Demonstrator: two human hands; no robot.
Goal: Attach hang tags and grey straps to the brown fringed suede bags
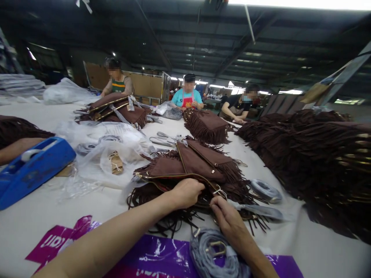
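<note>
A brown fringed bag [165,166] lies in front of me, its gold zipper open along the near edge. My left hand [188,193] is closed at the zipper opening, with the fingertips hidden by the bag's edge. Gripping the right end of that edge, beside a white string loop [220,192], is my right hand [224,212]. A strap wrapped in clear plastic [261,211] sticks out to the right of it. Below my right hand sits a coiled, plastic-wrapped strap [213,251] with a gold buckle.
A blue tape dispenser [37,166] stands at left, near another person's forearm [17,148]. Clear plastic bags [127,144] with a brown tag [116,163] lie beyond it. A tall pile of fringed bags [313,150] fills the right side. Several people work across the table [290,235].
</note>
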